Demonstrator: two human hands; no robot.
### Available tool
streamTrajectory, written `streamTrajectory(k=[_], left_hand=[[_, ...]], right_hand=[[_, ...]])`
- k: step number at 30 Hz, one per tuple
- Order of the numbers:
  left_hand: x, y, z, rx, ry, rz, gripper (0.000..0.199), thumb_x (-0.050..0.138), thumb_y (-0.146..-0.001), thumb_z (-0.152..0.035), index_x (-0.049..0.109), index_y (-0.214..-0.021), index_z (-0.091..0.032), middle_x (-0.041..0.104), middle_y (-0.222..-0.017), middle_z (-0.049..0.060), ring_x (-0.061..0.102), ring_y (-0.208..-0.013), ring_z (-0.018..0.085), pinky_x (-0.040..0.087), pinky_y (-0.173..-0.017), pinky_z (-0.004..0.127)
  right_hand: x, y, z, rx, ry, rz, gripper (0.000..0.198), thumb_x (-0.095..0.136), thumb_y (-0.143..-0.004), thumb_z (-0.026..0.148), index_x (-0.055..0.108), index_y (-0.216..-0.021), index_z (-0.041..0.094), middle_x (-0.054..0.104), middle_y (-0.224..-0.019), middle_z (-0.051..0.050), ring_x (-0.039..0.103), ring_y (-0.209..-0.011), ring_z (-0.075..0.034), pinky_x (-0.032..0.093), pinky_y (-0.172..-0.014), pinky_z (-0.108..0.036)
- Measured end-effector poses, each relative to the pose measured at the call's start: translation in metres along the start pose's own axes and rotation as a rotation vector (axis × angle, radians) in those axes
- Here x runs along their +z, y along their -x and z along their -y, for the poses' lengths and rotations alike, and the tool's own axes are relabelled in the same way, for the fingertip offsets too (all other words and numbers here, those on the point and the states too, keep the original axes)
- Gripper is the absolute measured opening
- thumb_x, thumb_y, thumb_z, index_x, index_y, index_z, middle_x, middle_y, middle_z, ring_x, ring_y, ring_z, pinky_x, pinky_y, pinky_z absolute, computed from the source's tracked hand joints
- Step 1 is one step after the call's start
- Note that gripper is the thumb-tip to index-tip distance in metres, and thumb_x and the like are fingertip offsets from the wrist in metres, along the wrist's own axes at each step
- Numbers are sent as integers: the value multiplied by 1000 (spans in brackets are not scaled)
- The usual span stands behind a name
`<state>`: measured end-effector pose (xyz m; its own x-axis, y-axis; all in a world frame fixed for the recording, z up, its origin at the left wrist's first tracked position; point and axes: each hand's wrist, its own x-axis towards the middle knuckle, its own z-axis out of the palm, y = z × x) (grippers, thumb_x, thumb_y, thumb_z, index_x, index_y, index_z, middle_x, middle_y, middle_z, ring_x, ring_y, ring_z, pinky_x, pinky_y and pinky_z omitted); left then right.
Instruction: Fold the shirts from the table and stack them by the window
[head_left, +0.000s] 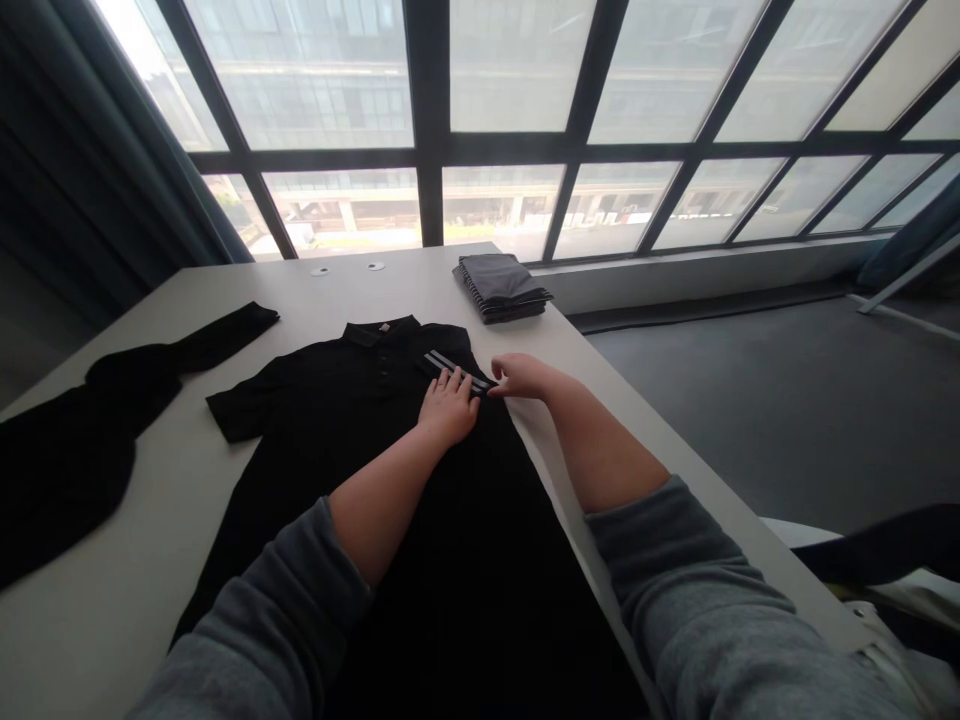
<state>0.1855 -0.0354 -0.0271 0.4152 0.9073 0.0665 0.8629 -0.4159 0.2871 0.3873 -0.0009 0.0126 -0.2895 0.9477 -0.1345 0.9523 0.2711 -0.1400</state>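
Observation:
A black short-sleeved polo shirt (322, 480) lies spread on the table, its collar toward the window. My left hand (448, 408) rests on the chest with fingers outstretched, pressing on a dark strip with pale grey stripes (442, 362). I cannot tell whether this strip is the shirt's folded-in sleeve or a separate piece. Just to the right, my right hand (517, 376) is closed in a pinch at the strip's lower right end, by the shirt's side edge. The other sleeve (244, 403) stretches out to the left.
Another black garment (67, 450) lies at the left of the white table (172, 520). A stack of folded grey and black cloths (502, 285) stands at the far right corner. Windows rise behind the table. Dark and white fabrics (892, 570) are at lower right.

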Motion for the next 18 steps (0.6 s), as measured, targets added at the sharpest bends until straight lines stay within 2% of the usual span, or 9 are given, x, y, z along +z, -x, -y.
streamTrajectory(k=[2, 6, 8, 10, 13, 15, 18], left_hand=[[1, 2, -1, 5, -47, 43, 63, 40, -106, -44, 42, -162, -14, 27, -173, 12, 20, -162, 36, 21, -133, 52], [0, 4, -2, -53, -67, 46, 65, 34, -106, -49, 40, -164, -20, 25, -175, 9, 18, -163, 33, 19, -133, 51], [0, 4, -2, -93, -63, 37, 66, 32, -106, -51, 39, -164, -20, 24, -175, 10, 18, -163, 34, 19, -132, 52], [1, 3, -3, -115, -59, 23, 67, 30, -106, -53, 40, -164, -20, 25, -174, 10, 18, -163, 34, 19, -132, 52], [3, 4, -6, -117, -51, -4, 66, 34, -104, -52, 43, -162, -21, 28, -173, 11, 20, -162, 34, 21, -130, 54], [3, 5, -7, -108, -24, -10, 65, 37, -103, -49, 43, -161, -20, 29, -173, 12, 20, -162, 35, 20, -130, 55], [1, 5, -8, -104, 50, -5, 67, 41, -101, -47, 43, -161, -16, 29, -173, 15, 18, -162, 36, 17, -131, 55]], right_hand=[[1, -1, -7, 37, 31, 25, 37, 81, -88, 45, 71, -107, 15, 70, -111, -10, 65, -101, -20, 44, -82, -22], [-1, 1, -20, 58, 29, 68, 36, 81, -87, 45, 73, -108, 17, 70, -113, -10, 66, -101, -21, 48, -87, -24], [-1, 1, -19, 15, 2, 14, 32, 77, -90, 37, 74, -115, 18, 69, -119, -10, 66, -109, -21, 49, -97, -26], [1, -2, -11, -23, -30, -103, 34, 68, -96, 29, 71, -127, 17, 66, -130, -11, 63, -121, -21, 46, -109, -27], [8, -14, 11, -80, -26, -225, 46, 52, -103, 25, 61, -147, 13, 55, -150, -13, 51, -142, -23, 35, -126, -32], [13, -26, 26, -84, 7, -203, 53, 47, -105, 28, 54, -155, 11, 45, -160, -14, 38, -153, -26, 28, -131, -39], [18, -49, 40, 14, 30, -107, 57, 40, -109, 36, 45, -161, 12, 35, -166, -15, 28, -159, -30, 25, -131, -51]])
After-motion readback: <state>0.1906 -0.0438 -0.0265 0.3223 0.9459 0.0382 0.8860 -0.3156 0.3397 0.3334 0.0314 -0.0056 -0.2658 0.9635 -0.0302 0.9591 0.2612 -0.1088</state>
